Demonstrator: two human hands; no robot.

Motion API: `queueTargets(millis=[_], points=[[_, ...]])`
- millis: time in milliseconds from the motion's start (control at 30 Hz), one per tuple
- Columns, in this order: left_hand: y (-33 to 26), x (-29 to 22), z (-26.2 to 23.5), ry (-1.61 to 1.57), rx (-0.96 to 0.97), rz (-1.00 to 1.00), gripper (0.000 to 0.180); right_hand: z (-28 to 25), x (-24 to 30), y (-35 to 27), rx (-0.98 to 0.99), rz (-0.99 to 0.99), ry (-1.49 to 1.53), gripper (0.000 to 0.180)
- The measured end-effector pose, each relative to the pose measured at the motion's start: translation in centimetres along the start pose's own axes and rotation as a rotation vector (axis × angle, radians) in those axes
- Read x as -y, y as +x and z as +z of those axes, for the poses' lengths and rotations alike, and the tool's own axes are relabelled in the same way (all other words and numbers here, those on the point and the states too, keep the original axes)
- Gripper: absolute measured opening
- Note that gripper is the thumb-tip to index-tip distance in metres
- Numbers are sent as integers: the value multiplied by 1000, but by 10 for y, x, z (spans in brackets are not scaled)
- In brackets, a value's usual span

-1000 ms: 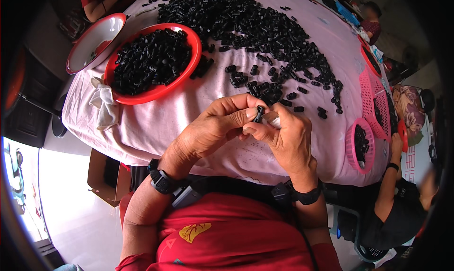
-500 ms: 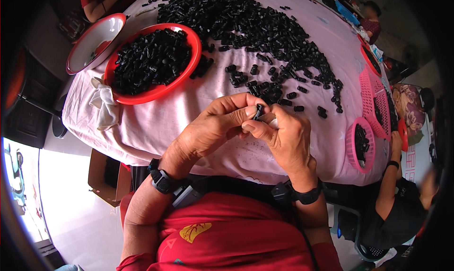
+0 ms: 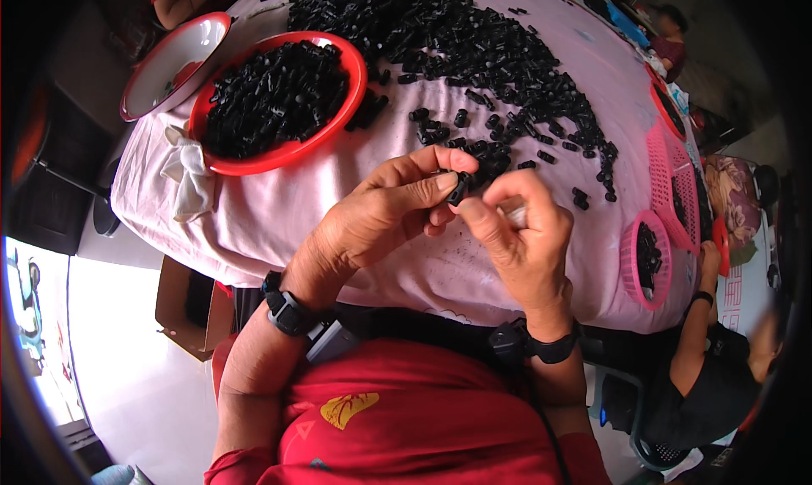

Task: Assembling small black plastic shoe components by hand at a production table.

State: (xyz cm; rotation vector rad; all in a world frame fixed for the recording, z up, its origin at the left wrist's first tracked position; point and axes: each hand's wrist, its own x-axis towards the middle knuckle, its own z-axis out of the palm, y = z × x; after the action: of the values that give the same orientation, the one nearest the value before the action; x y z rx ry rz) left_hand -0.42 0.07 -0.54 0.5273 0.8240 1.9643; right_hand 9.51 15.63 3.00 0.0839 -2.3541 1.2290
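Note:
My left hand [image 3: 385, 202] pinches a small black cylindrical part [image 3: 459, 189] between thumb and fingers, above the near side of the table. Close beside it, on the right, is my right hand [image 3: 524, 235] with its fingers curled in. Something small and whitish [image 3: 515, 216] shows between those fingers, too hidden to name. Just beyond both hands lie several loose black parts [image 3: 491, 157] of the same kind, trailing off from a large heap [image 3: 440, 49] of them farther back.
A pink cloth [image 3: 406, 269] covers the table. At the left stand a red-rimmed basin [image 3: 359, 87] full of black parts and a white bowl [image 3: 144, 92]; a white rag [image 3: 193, 185] hangs nearby. Pink baskets [image 3: 633, 261] line the right edge, where a person in black [image 3: 706, 383] sits.
My right hand has drawn slightly back to the right, opening a small gap from the black part. The left hand still grips that part, which is now more exposed.

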Motion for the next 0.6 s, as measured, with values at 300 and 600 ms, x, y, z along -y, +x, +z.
queueTargets(millis=[300, 600], points=[[2, -1, 2, -89, -1, -50, 27, 1, -12, 2, 43, -104, 171, 14], [4, 4, 8, 89, -47, 90, 26, 6, -8, 1, -63, -28, 167, 11]])
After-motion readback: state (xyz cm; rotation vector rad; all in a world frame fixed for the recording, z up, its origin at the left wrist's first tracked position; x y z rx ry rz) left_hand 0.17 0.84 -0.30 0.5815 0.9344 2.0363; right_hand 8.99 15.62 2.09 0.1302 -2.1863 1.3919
